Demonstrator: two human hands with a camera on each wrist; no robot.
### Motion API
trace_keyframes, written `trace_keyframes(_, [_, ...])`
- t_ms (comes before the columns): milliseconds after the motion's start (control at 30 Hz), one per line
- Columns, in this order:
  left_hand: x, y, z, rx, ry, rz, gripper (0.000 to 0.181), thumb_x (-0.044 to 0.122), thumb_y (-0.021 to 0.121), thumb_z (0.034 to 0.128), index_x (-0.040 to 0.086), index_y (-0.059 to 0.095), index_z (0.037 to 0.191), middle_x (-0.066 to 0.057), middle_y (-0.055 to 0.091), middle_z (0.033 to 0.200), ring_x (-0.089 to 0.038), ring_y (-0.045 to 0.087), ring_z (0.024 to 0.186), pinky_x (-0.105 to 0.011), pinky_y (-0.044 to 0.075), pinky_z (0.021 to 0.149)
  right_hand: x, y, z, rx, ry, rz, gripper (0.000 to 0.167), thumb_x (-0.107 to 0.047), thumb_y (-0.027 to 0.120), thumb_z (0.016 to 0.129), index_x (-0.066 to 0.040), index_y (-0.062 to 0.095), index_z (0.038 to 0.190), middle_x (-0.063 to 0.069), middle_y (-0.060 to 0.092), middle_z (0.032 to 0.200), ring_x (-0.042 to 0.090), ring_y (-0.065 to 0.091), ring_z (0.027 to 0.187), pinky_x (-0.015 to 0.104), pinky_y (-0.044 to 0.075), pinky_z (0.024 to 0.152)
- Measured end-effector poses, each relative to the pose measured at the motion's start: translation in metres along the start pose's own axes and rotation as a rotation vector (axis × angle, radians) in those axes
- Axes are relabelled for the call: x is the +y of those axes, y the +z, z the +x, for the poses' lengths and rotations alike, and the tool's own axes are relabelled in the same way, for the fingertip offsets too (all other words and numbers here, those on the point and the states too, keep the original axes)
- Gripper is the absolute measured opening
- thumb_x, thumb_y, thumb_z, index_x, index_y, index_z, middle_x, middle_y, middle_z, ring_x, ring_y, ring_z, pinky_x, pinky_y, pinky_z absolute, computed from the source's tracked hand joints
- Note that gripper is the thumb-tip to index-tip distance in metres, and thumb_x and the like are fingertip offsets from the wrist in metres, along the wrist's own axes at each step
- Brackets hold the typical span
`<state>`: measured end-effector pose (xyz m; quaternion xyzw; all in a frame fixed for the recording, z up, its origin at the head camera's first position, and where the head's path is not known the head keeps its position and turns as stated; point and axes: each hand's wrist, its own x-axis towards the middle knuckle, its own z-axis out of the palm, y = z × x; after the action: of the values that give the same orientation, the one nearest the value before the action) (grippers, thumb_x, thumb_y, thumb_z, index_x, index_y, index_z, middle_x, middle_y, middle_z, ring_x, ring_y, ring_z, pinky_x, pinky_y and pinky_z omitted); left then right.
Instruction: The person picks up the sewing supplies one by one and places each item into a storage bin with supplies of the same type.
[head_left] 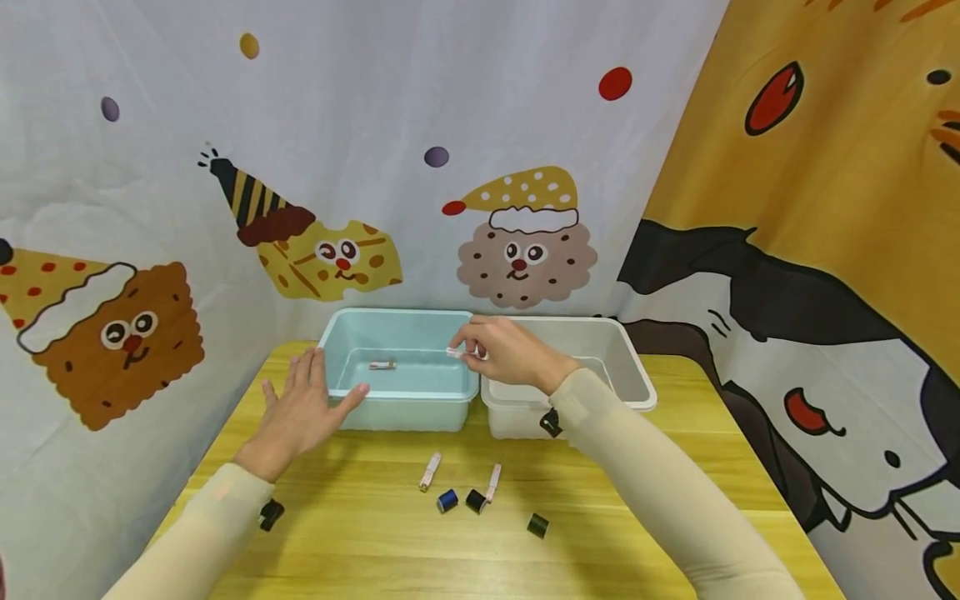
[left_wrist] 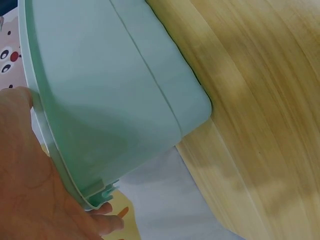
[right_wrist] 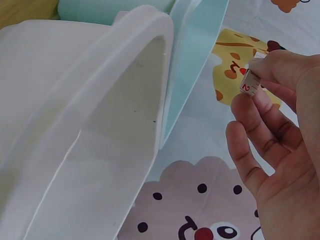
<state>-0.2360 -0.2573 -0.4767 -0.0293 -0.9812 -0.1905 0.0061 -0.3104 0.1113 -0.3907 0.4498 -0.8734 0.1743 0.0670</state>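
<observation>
Both hands are at the light blue rectangular plastic bin: the left hand [head_left: 300,408] has its fingers straight and spread, touching the bin's left front corner, while the right hand [head_left: 516,350] pinches a small white piece printed with a red 2 [right_wrist: 250,83] between thumb and fingertips, above the bin's right side. Behind the bin hangs a white fabric backdrop [head_left: 360,100] printed with cartoon snacks in party hats. Under it lies the yellow wood-grain desk [head_left: 337,517]. The light blue bin [head_left: 405,414] itself has a white rectangular plastic bin [head_left: 641,379] just beside its right end. Three narrow white strips with pinkish marks are near or in the blue bin: one [head_left: 382,365] lies inside on its floor, one [head_left: 430,472] in front of it, and one [head_left: 492,482] in front and to its right. Nearer the person than the bin are small thread spools: blue [head_left: 447,500], black [head_left: 476,501] just beside the right-hand strip, and dark green [head_left: 537,525] farthest right of the bin.
</observation>
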Motion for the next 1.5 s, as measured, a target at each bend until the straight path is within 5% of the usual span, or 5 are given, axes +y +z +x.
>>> trace_keyframes(333, [0.0,0.001,0.001,0.0,-0.004,0.005,0.128,0.089,0.043,0.1108,-0.009,0.002,0.183,-0.037,0.004,0.192,-0.066,0.005,0.178,-0.101,0.0,0.127,0.0,0.004,0.02,-0.058,0.018,0.04,0.022,-0.009,0.076,0.112,-0.011,0.085,0.132,0.004,0.082,0.116,0.012,0.074,0.092,0.025,0.064,0.085])
trace_keyframes(1067, [-0.002,0.001,0.003,-0.002,-0.004,0.013,0.13,0.091,0.04,0.1102,-0.01,0.0,0.183,-0.039,0.002,0.191,-0.066,0.001,0.177,-0.101,-0.001,0.127,0.0,0.013,0.063,-0.136,0.063,0.04,0.022,-0.015,0.074,0.115,-0.014,0.087,0.133,0.001,0.077,0.097,0.012,0.067,0.084,0.026,0.06,0.082])
trace_keyframes(1500, [0.0,0.0,0.001,0.001,-0.002,0.014,0.129,0.087,0.044,0.1115,-0.011,0.002,0.182,-0.038,0.002,0.192,-0.067,-0.002,0.177,-0.101,-0.002,0.126,-0.004,0.015,0.077,-0.148,0.105,0.036,0.023,-0.017,0.075,0.115,-0.016,0.087,0.134,0.001,0.081,0.105,0.014,0.073,0.091,0.027,0.063,0.082])
